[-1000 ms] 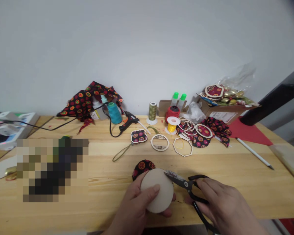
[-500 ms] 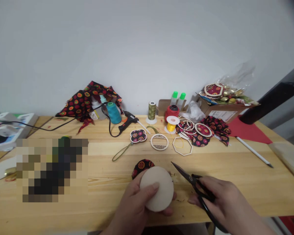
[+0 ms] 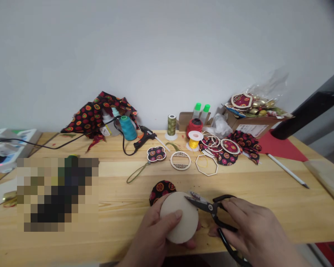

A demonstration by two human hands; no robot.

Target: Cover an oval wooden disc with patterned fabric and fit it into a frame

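My left hand (image 3: pixel 158 226) grips a round pale cardboard disc (image 3: pixel 180 222), thumb across its face and fingertips showing under its right edge. Behind the disc, a round piece of dark patterned fabric (image 3: pixel 163 189) lies on the table. My right hand (image 3: pixel 247 222) holds black-handled scissors (image 3: pixel 211 208), fingers through the loops. Their blades are parted at the disc's upper right edge, one blade over its face. Whether they touch the card I cannot tell.
Beyond my hands lie a round lattice wooden frame (image 3: pixel 180 161), an octagonal frame (image 3: pixel 206 165) and a flower-shaped fabric piece (image 3: pixel 156 154). A glue gun (image 3: pixel 144 139), teal thread cone (image 3: pixel 128 128) and yellow thread spool (image 3: pixel 194 142) stand further back. A white pencil (image 3: pixel 286 170) lies right.
The scissors have moved left and their blades have opened, reaching the disc's upper right edge. My left hand and the disc have barely shifted.
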